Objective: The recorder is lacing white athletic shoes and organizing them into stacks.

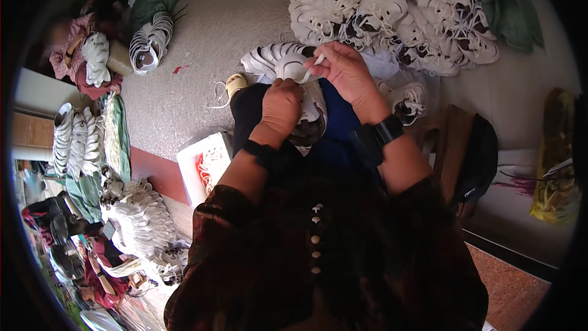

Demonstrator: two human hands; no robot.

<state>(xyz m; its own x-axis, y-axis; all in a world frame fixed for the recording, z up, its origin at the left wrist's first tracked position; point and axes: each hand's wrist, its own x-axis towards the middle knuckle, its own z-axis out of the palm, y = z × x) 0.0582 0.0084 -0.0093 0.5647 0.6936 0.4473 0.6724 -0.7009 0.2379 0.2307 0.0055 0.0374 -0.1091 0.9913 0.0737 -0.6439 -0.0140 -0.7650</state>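
On my lap lies a white sneaker (316,108) with a dark opening toward me. My right hand (349,76) is raised over its far end, thumb and fingers pinching a white shoelace (308,76). From that pinch the lace runs down toward the fingertips of my left hand (282,108). The left hand is closed against the sneaker's left side; whether it grips the lace or the shoe's edge is hidden. Just beyond my hands, a row of nested white shoe pieces (263,61) rests at my knees.
Heaped white sneakers (373,9) lie at the far right, near green cloth (511,9). One laced sneaker (409,101) sits right of my lap. A white box (211,162) holding laces stands left. Farther left are more shoe stacks (144,220) and other people (76,55).
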